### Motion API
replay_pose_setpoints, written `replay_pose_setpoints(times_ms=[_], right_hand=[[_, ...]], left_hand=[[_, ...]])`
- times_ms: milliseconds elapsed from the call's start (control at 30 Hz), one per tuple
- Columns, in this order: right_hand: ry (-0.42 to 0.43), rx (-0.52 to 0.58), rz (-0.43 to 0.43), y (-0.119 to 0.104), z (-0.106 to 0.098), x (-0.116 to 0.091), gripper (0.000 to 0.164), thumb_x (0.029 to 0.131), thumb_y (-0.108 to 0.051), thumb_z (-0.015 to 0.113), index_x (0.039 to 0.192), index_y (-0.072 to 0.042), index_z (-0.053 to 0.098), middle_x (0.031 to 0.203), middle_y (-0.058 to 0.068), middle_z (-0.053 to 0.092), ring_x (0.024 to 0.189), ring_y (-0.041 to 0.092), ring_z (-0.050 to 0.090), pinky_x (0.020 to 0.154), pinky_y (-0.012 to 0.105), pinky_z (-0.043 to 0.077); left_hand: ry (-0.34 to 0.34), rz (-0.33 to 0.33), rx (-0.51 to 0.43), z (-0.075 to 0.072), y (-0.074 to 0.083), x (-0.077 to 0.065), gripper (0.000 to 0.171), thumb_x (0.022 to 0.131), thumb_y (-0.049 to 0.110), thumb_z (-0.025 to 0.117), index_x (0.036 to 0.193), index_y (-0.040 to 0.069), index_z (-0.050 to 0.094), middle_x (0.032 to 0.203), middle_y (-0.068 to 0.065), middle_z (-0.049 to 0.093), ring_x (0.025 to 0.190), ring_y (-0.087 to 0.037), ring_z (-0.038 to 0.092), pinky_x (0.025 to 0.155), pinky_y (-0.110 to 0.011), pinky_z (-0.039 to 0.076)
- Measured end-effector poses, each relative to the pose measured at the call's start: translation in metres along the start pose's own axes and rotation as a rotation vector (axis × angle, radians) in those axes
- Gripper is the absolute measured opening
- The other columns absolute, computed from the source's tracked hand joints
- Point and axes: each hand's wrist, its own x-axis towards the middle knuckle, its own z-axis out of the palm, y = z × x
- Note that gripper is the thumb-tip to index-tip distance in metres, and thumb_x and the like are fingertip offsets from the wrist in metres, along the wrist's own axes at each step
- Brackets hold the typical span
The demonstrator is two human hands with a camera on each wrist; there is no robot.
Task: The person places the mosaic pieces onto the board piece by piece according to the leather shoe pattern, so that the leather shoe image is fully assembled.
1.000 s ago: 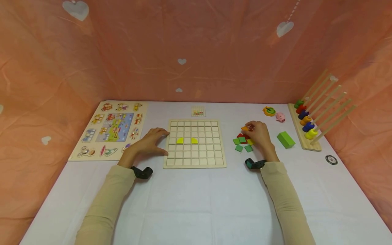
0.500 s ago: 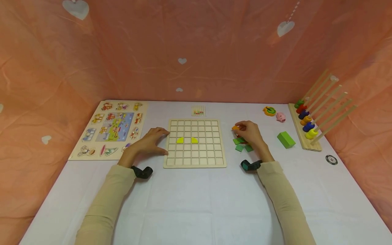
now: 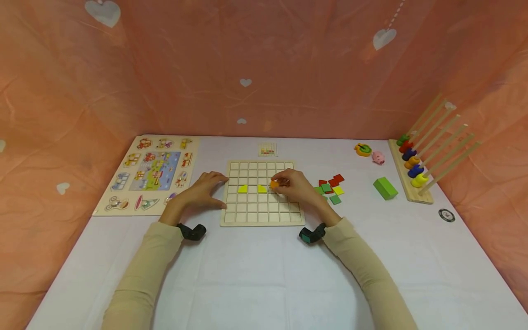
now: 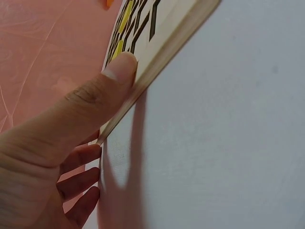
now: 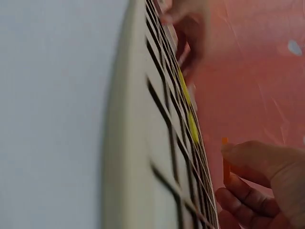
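A square wooden grid board [image 3: 262,218] lies flat, with two yellow tiles [image 3: 242,189] in one of its rows. Its left edge is touched by my left hand [image 3: 202,191], thumb and fingers spread apart; the left wrist view shows the thumb [image 4: 119,71] resting against the rim. Over the right half of the board, my right hand [image 3: 298,187] pinches a small orange tile [image 3: 274,184] between thumb and fingers. In the right wrist view the orange tile [image 5: 226,164] is seen edge-on, apart from the board's surface. Part of the grid is hidden under this hand.
Right of the board lies a loose pile of red, green and yellow tiles [image 3: 327,188]. A pattern card [image 3: 267,149] lies behind it, a picture puzzle [image 3: 154,172] to the left. Further right are a green block [image 3: 385,188], pig toy [image 3: 377,157], and peg stand [image 3: 416,185].
My right hand has carried the orange tile leftward from the tile pile to over the board, uncovering the pile. The left hand has stayed at the board's edge.
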Motion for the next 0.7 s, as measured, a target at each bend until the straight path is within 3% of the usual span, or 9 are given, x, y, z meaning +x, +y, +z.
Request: replay_pose_setpoints(times_ms=[167, 300, 700], right_hand=[[-0.069, -0.014, -0.078, -0.014, 0.025, 0.006, 0.030, 0.083, -0.016, 0.071, 0.110, -0.004, 0.066, 0.099, 0.004, 0.063, 0.086, 0.013, 0.056, 0.074, 0.025, 0.047], [-0.078, -0.013, -0.130, -0.024, 0.039, 0.012, 0.028, 0.082, -0.016, 0.071, 0.108, -0.006, 0.067, 0.100, 0.003, 0.064, 0.088, 0.013, 0.057, 0.078, 0.025, 0.046], [-0.064, -0.063, -0.220, -0.042, 0.057, 0.027, 0.013, 0.080, -0.017, 0.074, 0.090, -0.010, 0.071, 0.088, -0.003, 0.067, 0.083, 0.010, 0.055, 0.080, 0.025, 0.043]], left_hand=[[-0.001, -0.004, -0.007, 0.000, -0.001, 0.000, 0.081, 0.072, 0.031, 0.079, 0.136, -0.001, 0.042, 0.139, -0.021, 0.037, 0.127, -0.038, 0.029, 0.106, -0.053, 0.025], [-0.003, -0.009, -0.006, 0.000, -0.001, 0.000, 0.080, 0.073, 0.031, 0.079, 0.137, 0.000, 0.042, 0.139, -0.021, 0.037, 0.127, -0.038, 0.029, 0.106, -0.054, 0.025], [-0.005, 0.001, 0.004, 0.001, -0.003, 0.001, 0.082, 0.072, 0.032, 0.079, 0.138, 0.001, 0.041, 0.140, -0.020, 0.036, 0.126, -0.038, 0.030, 0.104, -0.053, 0.027]])
